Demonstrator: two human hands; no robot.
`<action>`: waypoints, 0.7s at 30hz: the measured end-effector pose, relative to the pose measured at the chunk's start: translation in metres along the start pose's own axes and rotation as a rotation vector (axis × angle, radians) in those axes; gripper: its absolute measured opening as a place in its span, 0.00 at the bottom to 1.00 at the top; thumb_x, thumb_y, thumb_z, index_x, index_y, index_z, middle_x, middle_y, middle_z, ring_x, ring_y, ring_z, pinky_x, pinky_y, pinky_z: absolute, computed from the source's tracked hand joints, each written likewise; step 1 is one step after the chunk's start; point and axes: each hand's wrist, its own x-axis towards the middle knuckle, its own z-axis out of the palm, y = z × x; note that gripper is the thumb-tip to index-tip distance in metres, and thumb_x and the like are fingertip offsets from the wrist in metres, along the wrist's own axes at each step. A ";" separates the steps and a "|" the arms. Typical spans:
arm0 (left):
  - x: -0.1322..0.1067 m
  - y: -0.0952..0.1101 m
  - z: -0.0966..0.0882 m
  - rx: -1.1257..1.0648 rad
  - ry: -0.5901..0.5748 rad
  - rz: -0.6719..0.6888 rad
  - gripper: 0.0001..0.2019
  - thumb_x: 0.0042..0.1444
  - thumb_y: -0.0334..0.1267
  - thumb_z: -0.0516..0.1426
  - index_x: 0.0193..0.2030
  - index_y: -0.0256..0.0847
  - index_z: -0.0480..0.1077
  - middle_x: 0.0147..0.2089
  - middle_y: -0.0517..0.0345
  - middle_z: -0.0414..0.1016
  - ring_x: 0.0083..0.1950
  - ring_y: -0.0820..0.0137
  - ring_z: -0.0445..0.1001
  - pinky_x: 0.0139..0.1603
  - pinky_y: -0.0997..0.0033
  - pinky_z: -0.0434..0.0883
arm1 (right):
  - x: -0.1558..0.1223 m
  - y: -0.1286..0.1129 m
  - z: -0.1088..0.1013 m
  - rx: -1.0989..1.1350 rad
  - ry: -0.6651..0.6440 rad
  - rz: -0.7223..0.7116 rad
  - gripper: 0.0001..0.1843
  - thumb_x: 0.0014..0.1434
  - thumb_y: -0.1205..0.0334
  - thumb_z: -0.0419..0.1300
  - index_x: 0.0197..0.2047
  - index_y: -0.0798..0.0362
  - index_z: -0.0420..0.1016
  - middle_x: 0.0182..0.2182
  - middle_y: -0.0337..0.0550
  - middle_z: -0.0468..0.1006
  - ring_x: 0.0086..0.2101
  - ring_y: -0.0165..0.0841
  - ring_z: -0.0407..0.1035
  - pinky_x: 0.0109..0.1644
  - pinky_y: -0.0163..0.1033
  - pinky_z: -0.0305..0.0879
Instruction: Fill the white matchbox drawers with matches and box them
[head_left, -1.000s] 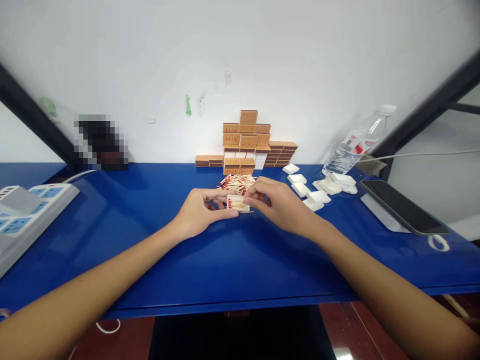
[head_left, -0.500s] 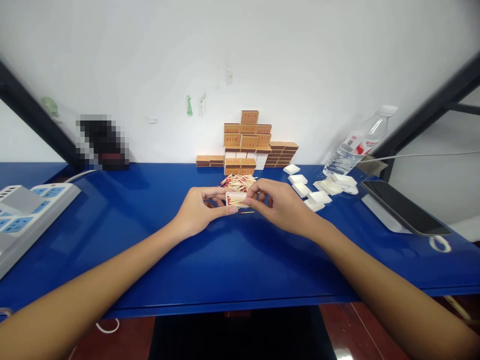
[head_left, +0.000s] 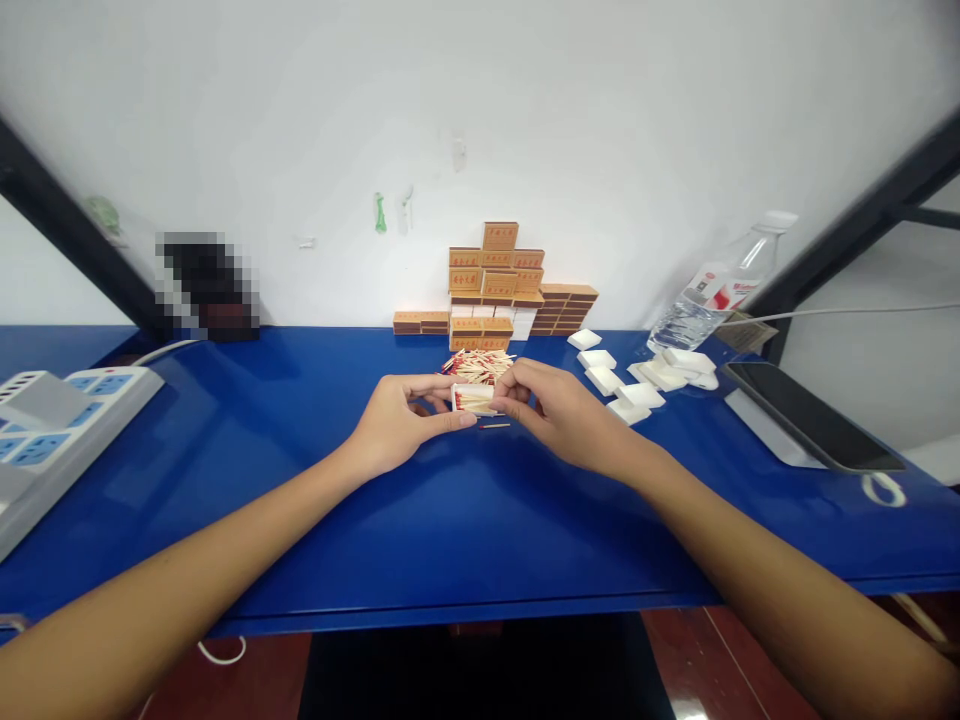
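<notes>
Both hands meet over a small white matchbox tray (head_left: 472,399) filled with red-tipped matches, held just above the blue table (head_left: 465,520). My left hand (head_left: 397,420) grips the tray's left end between thumb and fingers. My right hand (head_left: 559,410) pinches its right end, fingers closed. One loose match (head_left: 495,426) lies on the table just below the tray. A heap of loose matches (head_left: 480,365) sits right behind the hands.
Stacked brown matchboxes (head_left: 499,285) stand against the wall. Several empty white trays (head_left: 637,385) lie to the right, beside a water bottle (head_left: 709,290) and a dark phone (head_left: 810,412). A white power strip (head_left: 52,420) rests at far left.
The tray has been turned slightly in both hands, and a single match now lies apart on the table below it. The arms have barely shifted.
</notes>
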 end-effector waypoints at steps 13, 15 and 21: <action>-0.001 0.001 0.000 0.090 -0.010 0.021 0.23 0.50 0.45 0.73 0.54 0.43 0.84 0.32 0.59 0.79 0.28 0.75 0.68 0.30 0.74 0.65 | 0.000 0.009 0.004 -0.053 0.086 -0.019 0.05 0.72 0.61 0.59 0.41 0.50 0.70 0.37 0.41 0.74 0.35 0.34 0.68 0.39 0.39 0.62; -0.001 0.001 0.001 0.094 -0.010 0.021 0.23 0.50 0.45 0.73 0.54 0.44 0.84 0.32 0.59 0.79 0.28 0.75 0.68 0.30 0.74 0.66 | 0.000 0.010 0.004 -0.065 0.108 -0.024 0.04 0.72 0.61 0.59 0.42 0.50 0.70 0.38 0.41 0.74 0.35 0.34 0.68 0.38 0.39 0.62; -0.001 0.002 0.000 0.079 -0.013 0.028 0.24 0.50 0.46 0.73 0.54 0.44 0.84 0.32 0.58 0.79 0.27 0.74 0.68 0.29 0.74 0.66 | 0.001 0.002 0.006 -0.025 0.049 -0.045 0.05 0.72 0.61 0.58 0.41 0.49 0.69 0.37 0.41 0.73 0.35 0.34 0.67 0.39 0.39 0.62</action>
